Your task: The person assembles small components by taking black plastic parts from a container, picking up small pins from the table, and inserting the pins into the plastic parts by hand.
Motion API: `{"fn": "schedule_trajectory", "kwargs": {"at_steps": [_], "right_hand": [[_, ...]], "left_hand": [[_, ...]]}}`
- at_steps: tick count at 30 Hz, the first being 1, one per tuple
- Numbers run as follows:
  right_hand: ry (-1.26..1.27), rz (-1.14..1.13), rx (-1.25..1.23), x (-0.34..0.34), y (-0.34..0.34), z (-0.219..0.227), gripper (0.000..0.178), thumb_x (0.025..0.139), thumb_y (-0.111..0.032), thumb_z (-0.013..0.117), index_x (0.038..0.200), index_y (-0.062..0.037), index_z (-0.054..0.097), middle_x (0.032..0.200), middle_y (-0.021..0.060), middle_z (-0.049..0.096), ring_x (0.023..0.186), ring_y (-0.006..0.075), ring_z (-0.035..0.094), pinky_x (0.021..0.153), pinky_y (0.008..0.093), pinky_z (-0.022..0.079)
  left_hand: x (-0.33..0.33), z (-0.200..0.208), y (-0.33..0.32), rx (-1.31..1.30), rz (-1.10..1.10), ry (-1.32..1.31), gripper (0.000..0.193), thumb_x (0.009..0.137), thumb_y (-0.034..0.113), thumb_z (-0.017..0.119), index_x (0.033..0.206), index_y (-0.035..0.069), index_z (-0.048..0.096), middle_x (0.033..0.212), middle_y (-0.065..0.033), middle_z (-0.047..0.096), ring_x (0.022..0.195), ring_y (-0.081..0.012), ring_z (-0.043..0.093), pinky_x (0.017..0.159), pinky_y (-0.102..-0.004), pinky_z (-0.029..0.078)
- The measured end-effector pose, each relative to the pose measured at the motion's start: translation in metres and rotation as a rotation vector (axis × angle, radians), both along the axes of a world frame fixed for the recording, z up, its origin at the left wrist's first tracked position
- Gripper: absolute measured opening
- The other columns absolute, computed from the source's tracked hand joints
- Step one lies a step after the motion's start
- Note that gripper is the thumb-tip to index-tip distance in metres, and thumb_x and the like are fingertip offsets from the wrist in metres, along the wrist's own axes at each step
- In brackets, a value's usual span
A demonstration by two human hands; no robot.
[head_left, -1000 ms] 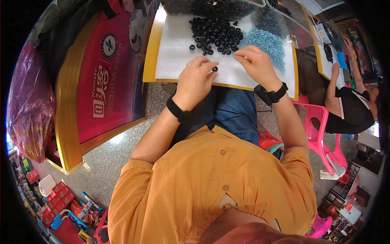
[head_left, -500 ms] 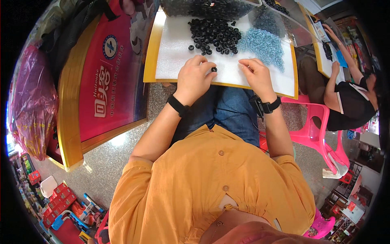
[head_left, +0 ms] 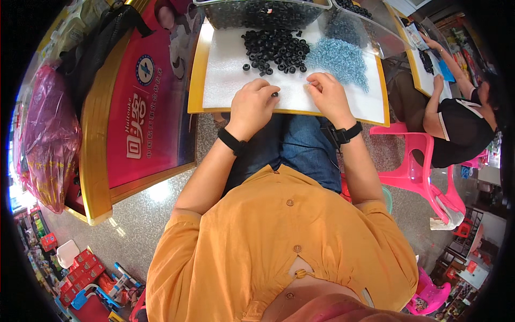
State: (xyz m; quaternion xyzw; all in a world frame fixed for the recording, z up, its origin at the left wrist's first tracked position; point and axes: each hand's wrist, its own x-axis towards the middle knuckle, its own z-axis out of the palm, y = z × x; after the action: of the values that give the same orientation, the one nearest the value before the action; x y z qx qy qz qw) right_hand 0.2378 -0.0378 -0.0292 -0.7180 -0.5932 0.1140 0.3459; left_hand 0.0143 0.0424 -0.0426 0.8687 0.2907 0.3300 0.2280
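My left hand point(head_left: 254, 105) is closed in a pinch at the near edge of a white-topped board point(head_left: 225, 80). Between its thumb and forefinger sits a small round black piece point(head_left: 275, 94), ring-like in shape. My right hand point(head_left: 328, 96) is also pinched, a short way to the right, beside the light-blue pieces. Something tiny and pale seems to show at its fingertips, too small to name. Beyond my hands lies a heap of black ring-like pieces point(head_left: 276, 48). A pile of small translucent light-blue pieces point(head_left: 343, 61) spreads to the right of it.
A clear plastic box point(head_left: 257, 15) stands at the board's far edge, with another clear container point(head_left: 375, 35) at the far right. A pink and yellow counter point(head_left: 145, 107) rises on the left. To the right are a pink chair point(head_left: 416, 155) and a person point(head_left: 464, 126) working at another board.
My right hand has moved slightly left, to the near edge of the light-blue pile. My left hand still pinches the black piece, now turned a little. The view has shifted slightly.
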Motion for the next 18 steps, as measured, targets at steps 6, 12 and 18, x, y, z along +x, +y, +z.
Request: {"fn": "schedule_trajectory", "kwargs": {"at_steps": [6, 12, 18], "right_hand": [[0.02, -0.048, 0.005, 0.001, -0.009, 0.004, 0.021, 0.085, -0.013, 0.069, 0.104, -0.0027, 0.071, 0.088, 0.0131, 0.065, 0.078, 0.0279, 0.065, 0.073, 0.038, 0.053], [-0.055, -0.004, -0.008, 0.007, -0.004, 0.003, 0.018, 0.088, -0.013, 0.065, 0.102, -0.0027, 0.071, 0.09, 0.0159, 0.066, 0.083, 0.0329, 0.065, 0.076, 0.0411, 0.052], [-0.225, -0.036, 0.074, 0.027, -0.002, -0.008, 0.017, 0.091, -0.009, 0.059, 0.103, -0.0036, 0.07, 0.097, 0.0179, 0.067, 0.089, 0.0383, 0.065, 0.081, 0.0456, 0.052]], "left_hand": [[0.004, 0.003, -0.001, -0.024, 0.044, -0.025, 0.019, 0.081, 0.014, 0.074, 0.099, 0.01, 0.074, 0.101, -0.0095, 0.067, 0.091, -0.0313, 0.066, 0.079, -0.04, 0.054], [0.001, 0.003, 0.001, -0.002, -0.01, -0.007, 0.019, 0.08, 0.014, 0.074, 0.098, 0.008, 0.073, 0.098, -0.0109, 0.067, 0.092, -0.0325, 0.065, 0.08, -0.0421, 0.053], [0.001, 0.006, -0.003, -0.166, 0.005, -0.039, 0.015, 0.082, 0.011, 0.071, 0.096, 0.007, 0.073, 0.096, -0.0122, 0.067, 0.089, -0.0339, 0.065, 0.08, -0.0425, 0.053]]}}
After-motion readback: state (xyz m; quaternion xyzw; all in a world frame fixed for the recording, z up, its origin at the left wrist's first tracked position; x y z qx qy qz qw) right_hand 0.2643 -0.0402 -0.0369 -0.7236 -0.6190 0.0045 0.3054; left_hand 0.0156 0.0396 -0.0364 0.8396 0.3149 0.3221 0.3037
